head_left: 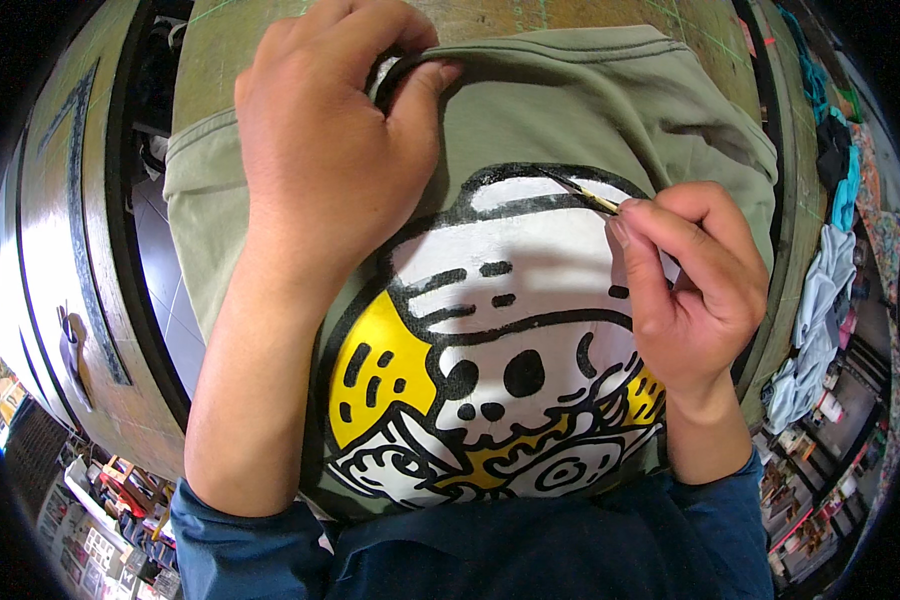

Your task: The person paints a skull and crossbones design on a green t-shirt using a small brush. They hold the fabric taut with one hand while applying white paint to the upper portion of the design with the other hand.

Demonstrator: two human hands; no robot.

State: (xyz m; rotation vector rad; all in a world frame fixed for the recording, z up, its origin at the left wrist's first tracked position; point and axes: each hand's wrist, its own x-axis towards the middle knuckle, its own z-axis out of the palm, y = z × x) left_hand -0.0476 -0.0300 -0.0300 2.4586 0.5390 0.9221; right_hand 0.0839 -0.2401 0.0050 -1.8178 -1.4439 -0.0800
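Note:
An olive-green T-shirt point(530, 110) lies spread before me. On it is a painted design point(540, 245) of a white skull in a hat, with yellow patches and thick black outlines. My right hand point(695, 285) pinches a thin paintbrush point(592, 200) close to its bristles. The dark tip points left, at the black outline along the top of the hat. At the far left, my left hand point(335, 130) is closed on the shirt's far hem and lifts a fold of it. Part of its fingers is hidden by the hand itself.
Under the shirt is a wooden board point(210, 40) with light green lines. Another board point(65, 250) with a dark strip stands to the left, past a gap showing floor tiles point(162, 245). Light blue cloths point(815, 320) hang at the right, near several small items.

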